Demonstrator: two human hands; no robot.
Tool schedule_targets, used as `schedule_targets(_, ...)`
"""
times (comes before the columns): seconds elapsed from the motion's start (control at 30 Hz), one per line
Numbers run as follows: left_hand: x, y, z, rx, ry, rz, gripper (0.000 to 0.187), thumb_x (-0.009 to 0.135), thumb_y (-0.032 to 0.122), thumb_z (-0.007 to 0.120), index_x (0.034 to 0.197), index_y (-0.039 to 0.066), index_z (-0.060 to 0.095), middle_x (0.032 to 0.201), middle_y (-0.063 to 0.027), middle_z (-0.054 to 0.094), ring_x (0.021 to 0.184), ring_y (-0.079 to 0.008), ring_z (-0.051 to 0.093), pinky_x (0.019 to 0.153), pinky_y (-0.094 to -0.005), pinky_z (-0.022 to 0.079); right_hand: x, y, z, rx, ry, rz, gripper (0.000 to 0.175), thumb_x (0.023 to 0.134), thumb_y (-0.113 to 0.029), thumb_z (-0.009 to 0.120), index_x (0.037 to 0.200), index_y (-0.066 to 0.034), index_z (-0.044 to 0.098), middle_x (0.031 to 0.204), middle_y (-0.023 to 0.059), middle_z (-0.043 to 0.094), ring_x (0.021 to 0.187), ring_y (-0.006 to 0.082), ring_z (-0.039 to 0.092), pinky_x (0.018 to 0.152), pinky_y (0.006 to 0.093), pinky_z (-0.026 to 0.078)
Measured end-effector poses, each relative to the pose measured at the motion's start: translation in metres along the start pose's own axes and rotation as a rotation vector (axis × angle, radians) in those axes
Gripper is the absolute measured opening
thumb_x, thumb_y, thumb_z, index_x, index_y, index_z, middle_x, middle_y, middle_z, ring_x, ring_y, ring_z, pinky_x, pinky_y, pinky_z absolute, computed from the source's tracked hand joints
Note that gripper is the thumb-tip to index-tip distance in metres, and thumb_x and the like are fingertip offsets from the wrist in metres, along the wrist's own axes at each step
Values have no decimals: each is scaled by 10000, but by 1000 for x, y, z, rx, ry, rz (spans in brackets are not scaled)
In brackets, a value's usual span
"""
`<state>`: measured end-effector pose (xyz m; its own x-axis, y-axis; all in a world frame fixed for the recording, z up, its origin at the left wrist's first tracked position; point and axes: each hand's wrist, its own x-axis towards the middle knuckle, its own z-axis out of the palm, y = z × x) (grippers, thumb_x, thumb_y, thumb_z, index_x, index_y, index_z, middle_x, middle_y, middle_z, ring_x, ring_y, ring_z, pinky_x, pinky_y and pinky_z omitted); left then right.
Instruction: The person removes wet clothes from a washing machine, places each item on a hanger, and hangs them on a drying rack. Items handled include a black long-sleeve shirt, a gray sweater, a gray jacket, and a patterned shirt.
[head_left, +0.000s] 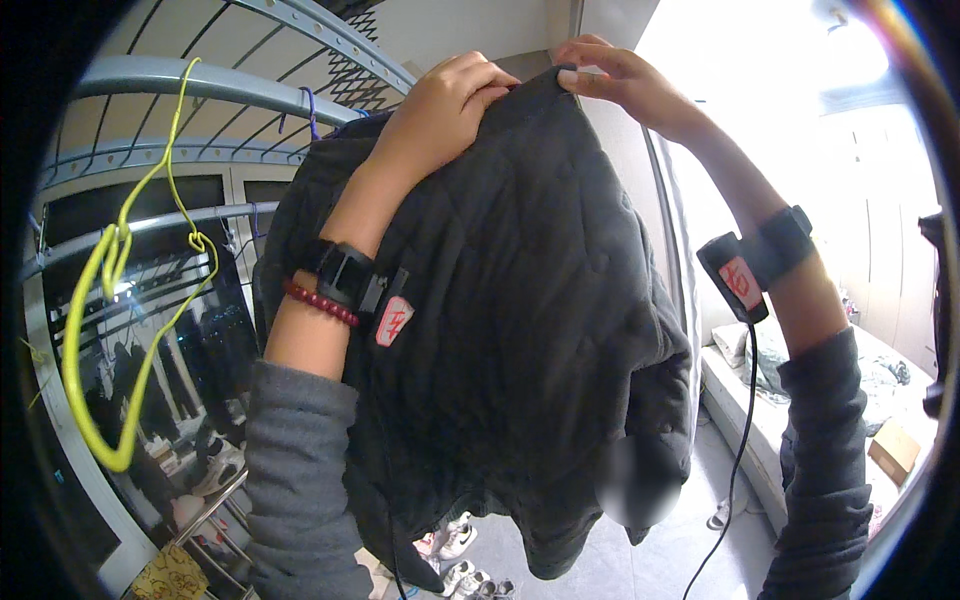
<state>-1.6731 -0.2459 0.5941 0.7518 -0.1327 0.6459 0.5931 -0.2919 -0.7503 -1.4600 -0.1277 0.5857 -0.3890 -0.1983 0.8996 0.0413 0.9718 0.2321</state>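
Observation:
A large dark fabric garment (517, 300) hangs down in front of me, with soft creases across it and uneven lower ends. My left hand (450, 105) grips its top edge left of centre, the fingertips partly hidden behind the cloth. At the upper right corner of that same edge, my right hand (619, 79) pinches the cloth, thumb on the near side and the other fingers raised. On the left, a bright yellow-green clothes hanger (135, 375) hangs from the grey rail (232, 82), apart from both hands.
Purple hangers (311, 112) hook over the rail beneath a metal wire rack (135, 127). Several shoes (461, 540) stand on the tiled floor below. To the right are a bed (750, 420) and a cardboard box (894, 452). A thin cable (742, 450) trails from my right forearm.

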Motion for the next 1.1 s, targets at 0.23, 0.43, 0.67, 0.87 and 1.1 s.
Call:
schedule_targets(0.23,-30,-4,-36,53,-144,-295,156,868,115,582,987,33,640,932,-112,660,845,-265,632,760,-317,485,26,-1,15,133,-88,57,396,934,-398,489,1215,-123,538,1133,90,607,1083,273,575,1009,408,403)
schedule_targets(0.43,-48,-16,-70,90,-222,-322,187,865,127,579,1006,32,659,965,-138,663,894,-282,639,786,-319,486,45,-26,26,67,-166,-33,308,866,-323,611,1063,-86,613,953,102,641,921,218,606,851,350,466)
schedule_targets(0.67,-56,-19,-63,107,-141,-445,242,883,14,451,1079,-19,591,1003,-157,653,977,-254,623,851,-308,465,87,-62,92,-128,-31,-207,208,855,-236,570,902,-57,665,850,170,653,826,303,627,737,401,489)
schedule_targets(0.87,-113,-27,-104,-114,101,-608,170,928,55,473,1064,-12,551,996,-94,632,923,-148,612,868,-275,478,31,-57,111,-263,179,-25,317,855,-352,613,1047,-101,641,845,137,671,773,246,654,736,324,506)
schedule_targets(1.1,-195,-43,-168,457,-166,-872,283,913,295,513,1024,45,586,955,-145,641,900,-314,613,778,-379,471,-11,-38,123,-164,82,2,435,916,-433,493,958,-30,652,807,164,660,764,336,634,704,402,501)
